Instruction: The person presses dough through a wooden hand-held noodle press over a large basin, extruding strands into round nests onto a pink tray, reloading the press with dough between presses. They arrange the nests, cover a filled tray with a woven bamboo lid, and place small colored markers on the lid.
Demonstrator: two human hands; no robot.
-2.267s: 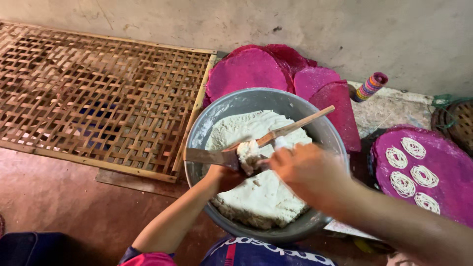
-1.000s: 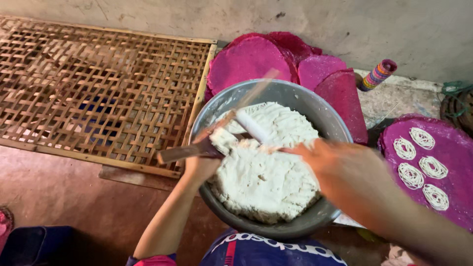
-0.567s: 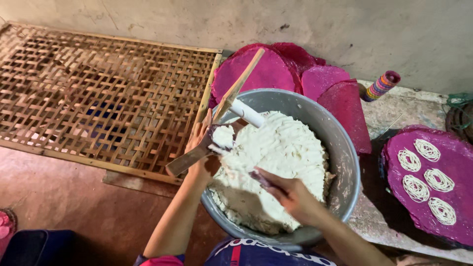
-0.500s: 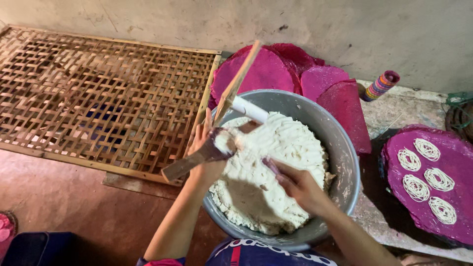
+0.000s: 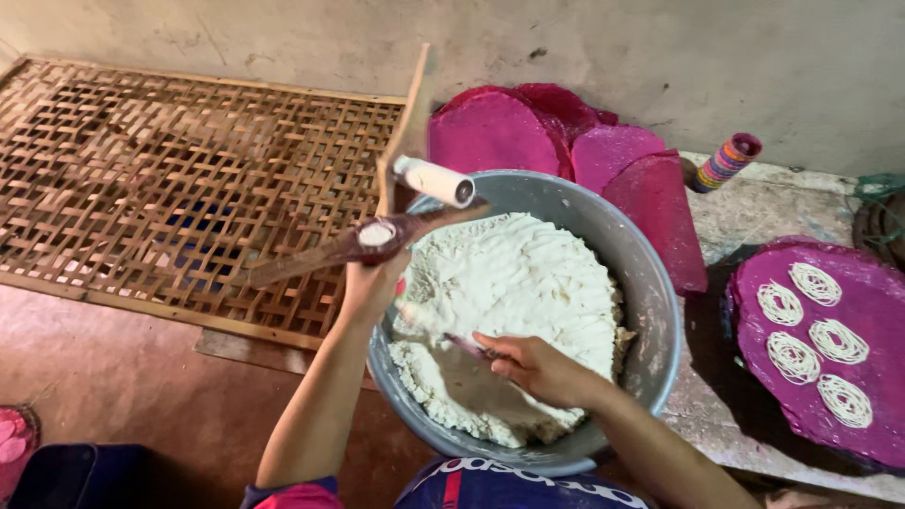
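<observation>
White dough (image 5: 528, 292) fills a grey metal bowl (image 5: 650, 311). Dough is being scooped by the right hand (image 5: 537, 366), its fingertips buried and hidden. A wooden press (image 5: 396, 226) is gripped by the left hand (image 5: 372, 283) at the bowl's left rim. 4 dough coils lie on a purple tray (image 5: 877, 311), cut off at right.

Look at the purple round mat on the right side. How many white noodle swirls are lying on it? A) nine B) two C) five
C: five white coiled swirls lie on the purple round mat, two in the upper row and three below them, while the right hand is down in the white dough in the grey bowl.
</observation>
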